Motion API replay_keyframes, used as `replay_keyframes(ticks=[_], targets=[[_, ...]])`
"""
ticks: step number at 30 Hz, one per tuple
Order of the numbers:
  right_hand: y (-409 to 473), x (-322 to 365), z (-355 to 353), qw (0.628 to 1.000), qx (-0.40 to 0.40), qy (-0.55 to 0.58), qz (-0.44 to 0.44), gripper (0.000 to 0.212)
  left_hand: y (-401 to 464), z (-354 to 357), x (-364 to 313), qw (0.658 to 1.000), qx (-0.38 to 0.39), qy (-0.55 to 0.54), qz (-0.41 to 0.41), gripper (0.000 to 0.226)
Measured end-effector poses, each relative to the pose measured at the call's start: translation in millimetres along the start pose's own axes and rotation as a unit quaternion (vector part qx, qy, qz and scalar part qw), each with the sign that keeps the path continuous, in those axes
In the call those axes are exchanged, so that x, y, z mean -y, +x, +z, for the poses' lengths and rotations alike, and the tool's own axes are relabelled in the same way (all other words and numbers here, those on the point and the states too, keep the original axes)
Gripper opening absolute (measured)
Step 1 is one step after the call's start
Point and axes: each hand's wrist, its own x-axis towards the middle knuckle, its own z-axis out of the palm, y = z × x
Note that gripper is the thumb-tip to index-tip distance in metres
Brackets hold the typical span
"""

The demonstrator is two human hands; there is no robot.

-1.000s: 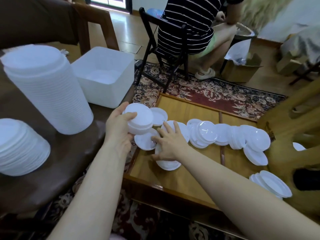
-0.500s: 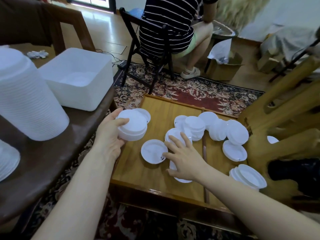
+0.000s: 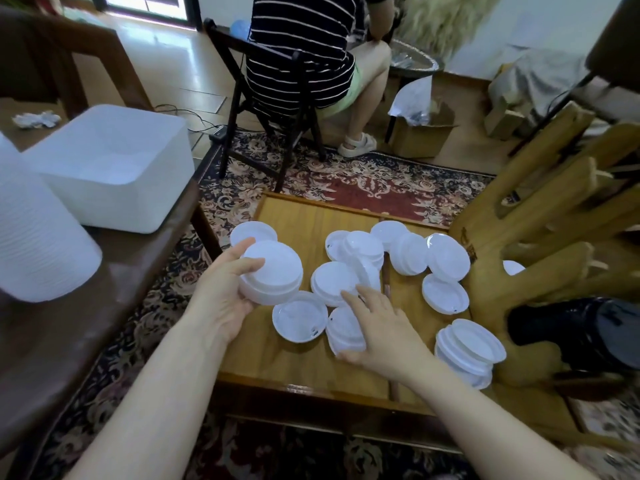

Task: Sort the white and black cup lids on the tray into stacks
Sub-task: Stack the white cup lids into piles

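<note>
Mid-sort on the wooden tray [image 3: 294,216], smooth and raised-rimmed: loose white lids [image 3: 408,252] strewn from centre toward 3 o'clock, thin moulded plastic discs. Left hand [image 3: 221,299] curled round a small nested stack [image 3: 272,277] at 9 o'clock. Right hand [image 3: 384,327], fingers spread, resting on one lid [image 3: 344,329] at centre; next, probably pinching its rim and seating it squarely on the stack.
</note>
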Motion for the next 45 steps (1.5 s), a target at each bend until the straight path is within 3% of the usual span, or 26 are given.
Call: replay_keyframes(ticks=[3, 10, 16, 22, 27, 31, 37, 45], targets=[[-6, -8, 2, 0.999, -0.004, 0.038, 0.033, 0.1, -3, 2, 3, 1.0, 0.007, -0.013, -0.014, 0.052], [-9, -20, 19, 0.998, 0.019, 0.051, 0.026, 0.096, -7, 7, 10, 1.0, 0.012, -0.001, -0.029, 0.051], [-1, -22, 18, 0.99, 0.034, 0.131, 0.045, 0.1, -5, 8, 16, 0.999, 0.007, 0.016, -0.039, 0.044], [-1, -28, 21, 0.987, 0.003, 0.152, 0.057, 0.078, -4, 10, 20, 0.999, 0.012, 0.021, -0.047, 0.049], [-8, -34, 20, 0.969, -0.036, 0.228, 0.087, 0.075, -3, 11, 24, 0.998, 0.009, 0.026, -0.055, 0.048], [-18, -36, 2, 0.959, -0.079, 0.266, 0.063, 0.073, -5, 13, 26, 0.998, 0.016, 0.037, -0.057, 0.047], [-22, -36, -33, 0.91, -0.153, 0.386, 0.002, 0.074, -9, 17, 40, 0.997, 0.032, 0.061, -0.047, 0.043], [-20, -26, -36, 0.912, -0.089, 0.395, -0.058, 0.086, -22, 39, 54, 0.99, 0.128, 0.048, -0.035, 0.028]])
